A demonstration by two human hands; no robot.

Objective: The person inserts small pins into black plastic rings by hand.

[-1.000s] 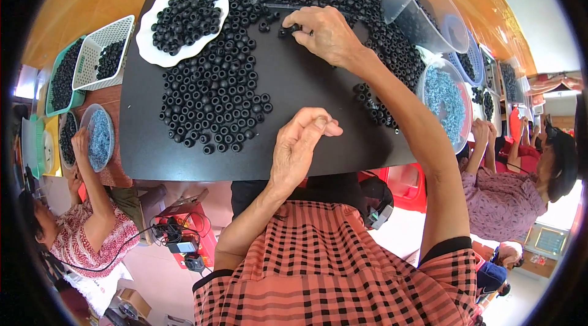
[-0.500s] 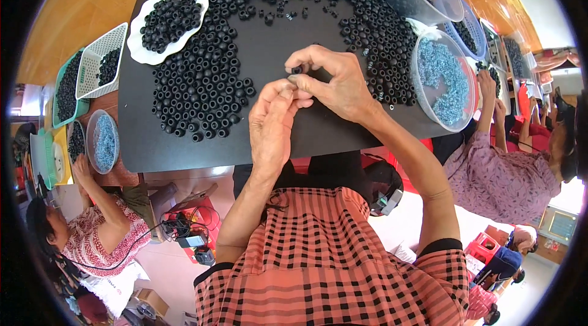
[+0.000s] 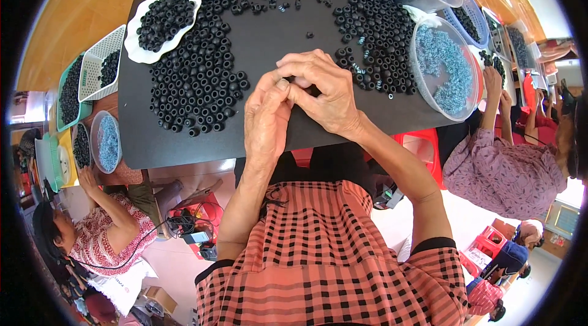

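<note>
Black beads (image 3: 190, 90), which way?
– Heaped toward the worktop's (image 3: 269, 35) left, right and far edges; many hole-up, others tipped.
– Hands?
– Left hand (image 3: 264, 114) and right hand (image 3: 324, 90) meet inside the near edge, fingertips pinched; what they grip, I cannot tell.
– Lettering?
– White cloth (image 3: 131, 280), beyond the near-left corner.

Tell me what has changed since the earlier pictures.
The person's bare right hand brought a small round black bead back from the far part of the flat dark table to the bare left hand. Their fingers now meet, and that bead can no longer be made out clearly. The white scalloped plate, black bead pile beside it and clear round plastic tub of blue pieces stayed put.
</note>
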